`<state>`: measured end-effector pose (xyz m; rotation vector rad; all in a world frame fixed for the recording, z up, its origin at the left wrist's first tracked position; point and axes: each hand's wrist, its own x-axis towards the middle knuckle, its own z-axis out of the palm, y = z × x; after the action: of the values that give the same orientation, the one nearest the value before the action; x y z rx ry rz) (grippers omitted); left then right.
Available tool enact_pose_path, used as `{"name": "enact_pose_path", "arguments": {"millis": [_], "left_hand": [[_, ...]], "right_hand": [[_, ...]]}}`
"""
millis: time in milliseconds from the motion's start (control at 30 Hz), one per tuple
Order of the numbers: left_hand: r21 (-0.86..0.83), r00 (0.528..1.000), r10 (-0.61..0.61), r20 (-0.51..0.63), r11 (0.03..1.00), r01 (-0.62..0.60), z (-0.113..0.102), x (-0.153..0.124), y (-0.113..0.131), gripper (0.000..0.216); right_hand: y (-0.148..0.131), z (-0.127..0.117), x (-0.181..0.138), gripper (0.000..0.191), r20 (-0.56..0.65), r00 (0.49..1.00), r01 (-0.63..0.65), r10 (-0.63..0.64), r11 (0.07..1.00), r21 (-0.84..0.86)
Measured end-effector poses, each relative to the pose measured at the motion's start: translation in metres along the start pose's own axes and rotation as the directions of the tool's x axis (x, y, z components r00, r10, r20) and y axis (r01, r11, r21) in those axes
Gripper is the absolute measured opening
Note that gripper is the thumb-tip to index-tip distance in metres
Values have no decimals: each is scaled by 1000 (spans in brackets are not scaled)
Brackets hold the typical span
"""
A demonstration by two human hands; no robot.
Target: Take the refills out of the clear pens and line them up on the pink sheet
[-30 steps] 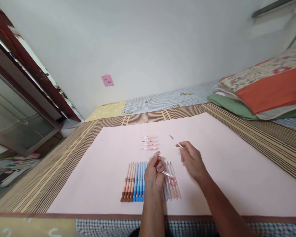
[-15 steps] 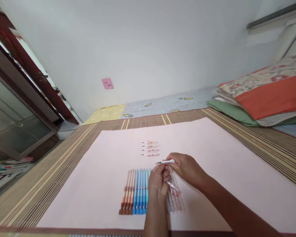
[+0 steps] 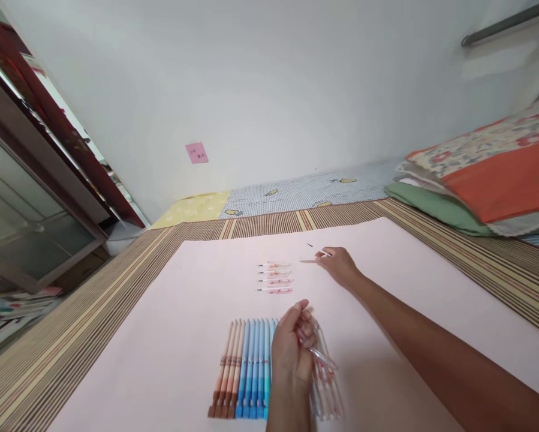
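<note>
1. My left hand [image 3: 291, 351] is curled closed around a clear plastic pen barrel [image 3: 322, 358], which sticks out to the right of the fingers.
2. Directly under and to both sides of that hand lies a tight row of pens on the pale pink sheet [image 3: 170, 312]: brown-ended pens [image 3: 224, 378] furthest left, blue pens [image 3: 253, 369] next, and clear pink-printed pens [image 3: 327, 390] on the right.
3. My right hand [image 3: 339, 264] is stretched out well ahead of the left, fingers pinched on a thin white refill [image 3: 324, 253] at the fingertips; the view is small and blurred there, so I think it is gripped rather than merely touched.
4. Just beyond that hand's fingertips lies a tiny dark piece [image 3: 310, 245] on the sheet.
5. To the left of the right hand, four short pink-printed pen parts [image 3: 274, 277] lie in a stacked column, apart from the hand.
6. The sheet rests on a striped woven mat [image 3: 71, 336]; folded bedding [image 3: 489, 174] is piled far right of my right hand.
</note>
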<state>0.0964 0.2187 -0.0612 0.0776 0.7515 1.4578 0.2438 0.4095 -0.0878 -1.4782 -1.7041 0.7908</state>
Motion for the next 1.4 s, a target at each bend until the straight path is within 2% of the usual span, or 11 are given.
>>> {"name": "enact_pose_path", "arguments": {"millis": [133, 500, 900, 1400], "left_hand": [[-28, 1000, -13, 0, 1000, 13, -1, 2, 0, 19], [-7, 1000, 7, -20, 1000, -7, -1, 2, -1, 17], [-25, 998, 1, -62, 1000, -3, 5, -2, -1, 12], [-70, 999, 0, -32, 998, -2, 4, -1, 0, 15]], "right_hand": [[6, 7, 12, 21, 19, 1000, 22, -20, 997, -68], [5, 5, 20, 19, 136, 985, 141, -109, 959, -246], [4, 2, 19, 21, 109, 981, 186, -159, 931, -314], [4, -8, 12, 20, 88, 976, 216, -198, 921, -325]]}}
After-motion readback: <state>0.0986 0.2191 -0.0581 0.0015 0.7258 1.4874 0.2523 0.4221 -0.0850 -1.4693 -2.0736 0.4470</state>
